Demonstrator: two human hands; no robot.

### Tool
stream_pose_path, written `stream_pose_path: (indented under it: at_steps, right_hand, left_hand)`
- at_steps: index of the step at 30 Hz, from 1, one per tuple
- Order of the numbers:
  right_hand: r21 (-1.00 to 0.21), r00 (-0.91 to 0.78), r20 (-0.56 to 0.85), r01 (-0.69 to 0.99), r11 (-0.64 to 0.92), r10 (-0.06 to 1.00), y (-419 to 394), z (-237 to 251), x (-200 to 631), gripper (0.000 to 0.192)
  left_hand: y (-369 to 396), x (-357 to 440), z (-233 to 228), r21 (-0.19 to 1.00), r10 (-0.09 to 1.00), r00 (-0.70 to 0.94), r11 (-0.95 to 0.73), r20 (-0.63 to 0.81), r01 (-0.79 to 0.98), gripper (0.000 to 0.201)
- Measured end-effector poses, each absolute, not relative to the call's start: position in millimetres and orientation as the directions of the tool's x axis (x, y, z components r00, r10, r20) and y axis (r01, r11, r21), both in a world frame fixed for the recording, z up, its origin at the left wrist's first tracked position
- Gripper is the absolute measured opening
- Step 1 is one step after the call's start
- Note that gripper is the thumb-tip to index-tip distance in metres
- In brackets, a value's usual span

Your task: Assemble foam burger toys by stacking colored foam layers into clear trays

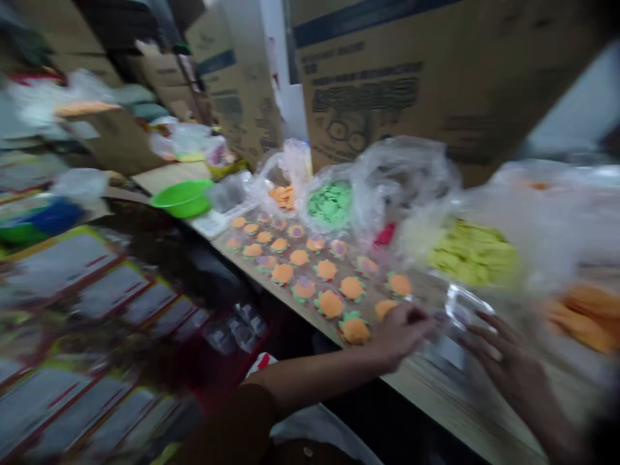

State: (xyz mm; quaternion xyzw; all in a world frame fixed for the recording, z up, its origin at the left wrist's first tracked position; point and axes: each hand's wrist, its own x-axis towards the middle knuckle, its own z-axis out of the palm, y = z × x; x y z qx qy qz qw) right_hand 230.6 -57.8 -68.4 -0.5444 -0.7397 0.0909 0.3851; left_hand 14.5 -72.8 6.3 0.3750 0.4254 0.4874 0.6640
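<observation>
- Left hand (407,329): thumb and fingers drawn in close together at the near left side of the clear case; blur hides whether they grip anything, so I cannot tell.
- Right hand (501,352): fingers reach over the right side of the clear case, slightly apart; whether they grip it or only rest on it, I cannot tell.
- Clear case (469,302): between the two hands, over the tabletop (455,413), its far rim catching the light; a pale patch shows in its lower part.
- Burgers (330,303): lying apart in slanting rows on the tabletop, from just beside the left hand away to the far left; most show orange tops with green edges, and several have a purplish patch on top.
- Yellow pieces (472,252): heaped in a clear bag beyond the clear case.
- Orange pieces (588,316): in clear plastic to the right of the right hand.
- Red piece (385,236): by the crumpled bag (407,168), behind the burgers.
- Green pieces (332,203): in an open bag left of the crumpled bag.
- Green bowl (181,198): at the far left end of the burgers.
- Cartons (378,71): large, printed, standing behind the bags.
- Red bin (203,368): below the tabletop's near edge, with clear boxes (242,329) in it.
- Packs (111,290): lower left, white-faced and blurred.
</observation>
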Motion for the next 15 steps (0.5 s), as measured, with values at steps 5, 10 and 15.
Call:
stream_pose_path:
  at_steps: [5,10,15]
  right_hand:
    - [-0.496,-0.137,0.517,0.757,0.426,0.845,-76.9,-13.2,191.8,0.021]
    - [-0.518,-0.158,0.418,0.767,0.378,0.895,-72.1,6.0,202.3,0.027]
    - [-0.644,0.243,0.278,0.765,-0.007,0.93,-39.0,17.7,295.1,0.035]
  left_hand:
    - [-60.1,45.7,4.8,0.731,0.863,0.373,0.493,-0.341,-0.472,0.028]
    - [-58.8,65.5,7.0,0.493,0.665,0.579,0.743,-0.472,-0.453,0.045]
    - [-63.5,73.6,14.6,0.397,0.584,0.585,0.812,-0.563,-0.429,0.057]
